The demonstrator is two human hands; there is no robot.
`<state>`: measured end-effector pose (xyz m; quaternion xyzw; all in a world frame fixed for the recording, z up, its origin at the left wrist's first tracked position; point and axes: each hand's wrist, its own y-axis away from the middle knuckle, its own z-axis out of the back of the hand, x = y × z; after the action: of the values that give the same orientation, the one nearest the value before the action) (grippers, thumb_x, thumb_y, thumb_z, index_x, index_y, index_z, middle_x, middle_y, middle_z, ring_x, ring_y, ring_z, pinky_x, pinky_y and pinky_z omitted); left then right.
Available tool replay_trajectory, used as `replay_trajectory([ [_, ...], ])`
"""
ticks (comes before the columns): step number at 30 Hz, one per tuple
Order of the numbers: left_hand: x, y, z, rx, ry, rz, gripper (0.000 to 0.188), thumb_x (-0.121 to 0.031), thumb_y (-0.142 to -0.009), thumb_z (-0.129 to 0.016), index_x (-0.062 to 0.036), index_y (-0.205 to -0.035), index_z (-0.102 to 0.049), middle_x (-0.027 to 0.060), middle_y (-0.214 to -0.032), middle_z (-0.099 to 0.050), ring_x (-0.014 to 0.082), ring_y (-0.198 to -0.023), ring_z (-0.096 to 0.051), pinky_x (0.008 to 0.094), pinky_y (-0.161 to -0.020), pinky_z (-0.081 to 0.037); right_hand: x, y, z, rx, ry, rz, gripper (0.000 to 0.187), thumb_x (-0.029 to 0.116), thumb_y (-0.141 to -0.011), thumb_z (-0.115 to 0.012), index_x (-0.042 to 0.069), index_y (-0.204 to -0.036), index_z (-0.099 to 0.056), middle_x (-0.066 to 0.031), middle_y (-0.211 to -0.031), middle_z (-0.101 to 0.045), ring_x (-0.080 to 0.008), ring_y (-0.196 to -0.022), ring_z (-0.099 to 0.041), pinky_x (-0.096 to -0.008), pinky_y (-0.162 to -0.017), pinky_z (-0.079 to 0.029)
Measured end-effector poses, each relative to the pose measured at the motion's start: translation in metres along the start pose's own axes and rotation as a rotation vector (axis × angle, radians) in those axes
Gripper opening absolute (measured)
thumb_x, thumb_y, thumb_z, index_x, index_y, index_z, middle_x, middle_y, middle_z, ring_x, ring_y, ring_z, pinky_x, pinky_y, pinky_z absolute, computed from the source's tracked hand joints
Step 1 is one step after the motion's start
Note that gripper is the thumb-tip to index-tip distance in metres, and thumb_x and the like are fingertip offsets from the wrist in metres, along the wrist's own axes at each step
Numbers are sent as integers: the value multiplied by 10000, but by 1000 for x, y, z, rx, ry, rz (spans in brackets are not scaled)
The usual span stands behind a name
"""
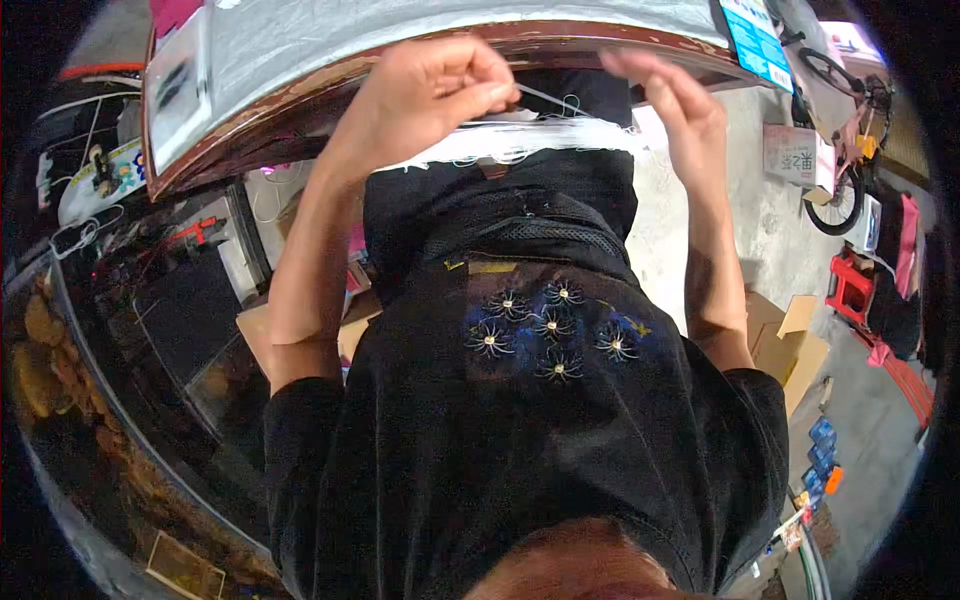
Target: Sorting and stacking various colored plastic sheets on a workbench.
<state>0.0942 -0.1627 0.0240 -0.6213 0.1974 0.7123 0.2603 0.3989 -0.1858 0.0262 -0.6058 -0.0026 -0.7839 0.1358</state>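
My left hand (pixel 430 95) is raised near the table edge, thumb and fingertips pinched on a thin white cord (pixel 545 97). From the pinch, the cord slants to the right and ends in a small loop. Across from it, my right hand (pixel 688 112) is lifted with its fingers stretched out and slightly blurred. I see nothing in it. Below both hands, a bundle of white cords (pixel 515 143) lies across my lap on dark cloth, with a few loose loops hanging from its near side.
The table (pixel 450 40) has a grey-white top and a worn brown rim close beyond my hands. A blue printed packet (pixel 757 45) overhangs its right end. On the right stand a white carton (pixel 798 158), a bicycle (pixel 835 200) and a red stool (pixel 850 288). Cardboard boxes (pixel 785 350) flank me.
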Motion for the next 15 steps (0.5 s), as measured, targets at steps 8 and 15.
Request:
replay_trajectory([
  [8, -95, -14, 48, -90, -19, -126, 432, -339, -1098, -414, -4, -1315, -580, 171, -1189, -681, 243, -1149, -633, 375, -1048, -471, 54, -79, -81, 382, -987, 79, 307, 281, -1028, -594, -10, -1060, -686, -50, -850, -664, -146, -753, -608, -274, -718, -500],
  [15, -92, -34, -17, -452, 589, -412, 133, -144, -1017, -604, -28, -1008, -668, 112, -1093, -691, 141, -977, -635, 300, -843, -538, 123, -101, -51, 410, -459, 104, 288, 290, -1019, -592, 48, -899, -693, 18, -690, -550, -85, -516, -414, -223, -487, -352],
])
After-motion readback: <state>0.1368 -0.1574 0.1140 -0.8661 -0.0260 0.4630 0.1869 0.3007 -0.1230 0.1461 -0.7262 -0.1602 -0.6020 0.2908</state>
